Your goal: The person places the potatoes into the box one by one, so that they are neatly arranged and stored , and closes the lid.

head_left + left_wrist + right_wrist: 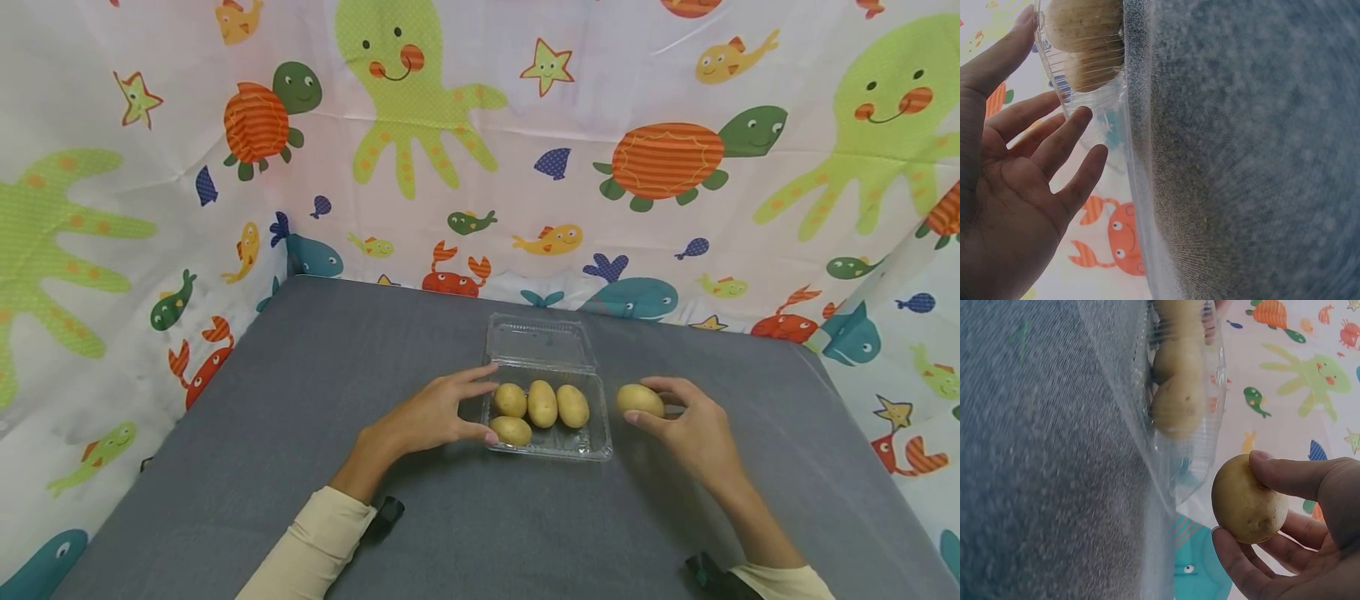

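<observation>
A clear plastic clamshell container (551, 448) lies with its lid (540, 342) folded back. Several yellow potatoes (542, 404) sit inside, three in a row at the back and one at the front left. My left hand (435, 410) touches the container's left side, thumb at the front corner and fingers spread toward the back. To the right of the container, my right hand (693, 425) pinches another potato (1247, 500) between thumb and fingers. In the right wrist view that potato is apart from the container wall (1194, 465).
A grey cloth (300, 375) covers the table. Behind and at both sides hangs a white curtain (480, 150) printed with sea animals. Dark wrist devices (386, 517) show at both sleeves.
</observation>
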